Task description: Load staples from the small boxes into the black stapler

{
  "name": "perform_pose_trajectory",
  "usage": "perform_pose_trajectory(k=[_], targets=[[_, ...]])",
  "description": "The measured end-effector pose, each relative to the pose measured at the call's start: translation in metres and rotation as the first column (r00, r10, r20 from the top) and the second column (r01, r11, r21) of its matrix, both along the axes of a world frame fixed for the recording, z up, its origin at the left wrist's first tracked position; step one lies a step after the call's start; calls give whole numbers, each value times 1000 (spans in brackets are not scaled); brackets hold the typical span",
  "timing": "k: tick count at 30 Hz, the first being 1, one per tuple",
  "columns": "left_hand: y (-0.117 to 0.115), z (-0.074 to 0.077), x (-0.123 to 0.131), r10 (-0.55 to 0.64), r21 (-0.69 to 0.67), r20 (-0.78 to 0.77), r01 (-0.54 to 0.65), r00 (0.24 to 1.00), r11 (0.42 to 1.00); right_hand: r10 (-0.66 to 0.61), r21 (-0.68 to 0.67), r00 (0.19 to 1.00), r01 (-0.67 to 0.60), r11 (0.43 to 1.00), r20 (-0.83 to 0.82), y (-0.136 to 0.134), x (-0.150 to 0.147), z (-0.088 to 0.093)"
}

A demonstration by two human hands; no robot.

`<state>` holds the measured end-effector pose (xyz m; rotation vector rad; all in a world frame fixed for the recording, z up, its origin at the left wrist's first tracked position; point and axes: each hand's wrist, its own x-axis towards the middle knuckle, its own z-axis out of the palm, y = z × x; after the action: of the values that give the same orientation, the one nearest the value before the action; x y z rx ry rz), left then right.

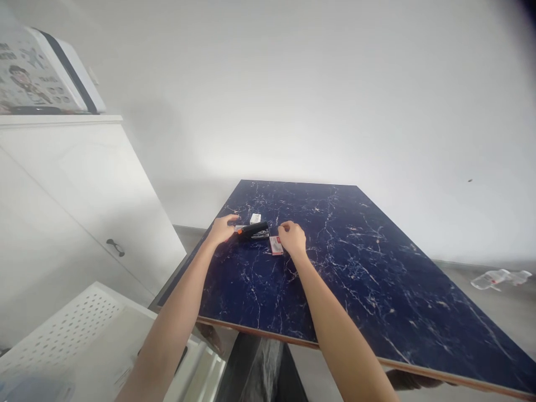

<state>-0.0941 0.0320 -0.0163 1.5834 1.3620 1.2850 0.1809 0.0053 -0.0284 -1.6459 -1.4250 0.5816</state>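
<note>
A black stapler [254,230] with an orange end lies on the dark blue marbled table [355,262]. My left hand [223,228] rests at the stapler's left end, thumb and fingers closed around its tip. My right hand [292,237] sits just right of the stapler, fingers curled down over a small red and white box [276,245]. A small white box [255,218] lies just behind the stapler.
A white cabinet [75,212] with a dark handle stands at the left, with a printed box [37,72] on top. A white perforated lid [79,329] lies lower left. Crumpled clear plastic [498,277] sits on the floor at the right.
</note>
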Motion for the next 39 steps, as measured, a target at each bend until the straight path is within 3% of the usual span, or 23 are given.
perform_pose_trajectory(k=[2, 4, 8, 12, 17, 19, 22, 25, 28, 32, 35, 39], targets=[[0, -1, -4, -112, -31, -180, 108, 977, 994, -2, 54, 983, -8, 999, 184, -3, -1, 1], [-1, -2, -6, -174, -29, -379, 176, 909, 984, 60, -6, 968, -60, 998, 245, -4, -3, 2], [-4, -6, -6, -42, 49, -562, 84, 826, 995, 226, -106, 943, -206, 973, 242, -6, -10, 0], [-8, 1, -3, 99, 100, -586, -50, 804, 994, 338, -170, 941, -339, 925, -38, -9, -19, -3], [-26, 27, 11, 364, 355, -379, -229, 851, 906, 183, -69, 967, -173, 982, 178, -8, -16, 2], [-46, 29, 19, 285, 400, -354, -131, 891, 907, 126, -13, 976, -126, 992, 179, -7, -13, 5], [-83, 18, 26, 114, 317, -551, 81, 827, 945, 135, 33, 981, -141, 989, 137, -7, -12, 7], [-103, 8, 23, 166, 367, -555, 61, 815, 928, 176, 68, 966, -191, 979, 190, -10, -18, 8], [-87, 12, 22, 211, 396, -436, -24, 875, 918, 210, 92, 944, -240, 966, 253, -14, -25, 7], [-28, 21, 40, 23, 207, -434, 75, 901, 975, 300, 39, 909, -324, 945, 289, -18, -29, 5], [7, 14, 55, -83, 118, -295, 122, 952, 985, 374, -9, 868, -392, 920, 326, -19, -27, 3], [17, -3, 60, -195, 39, -220, 208, 956, 977, 396, -25, 845, -415, 909, 359, -17, -26, 3]])
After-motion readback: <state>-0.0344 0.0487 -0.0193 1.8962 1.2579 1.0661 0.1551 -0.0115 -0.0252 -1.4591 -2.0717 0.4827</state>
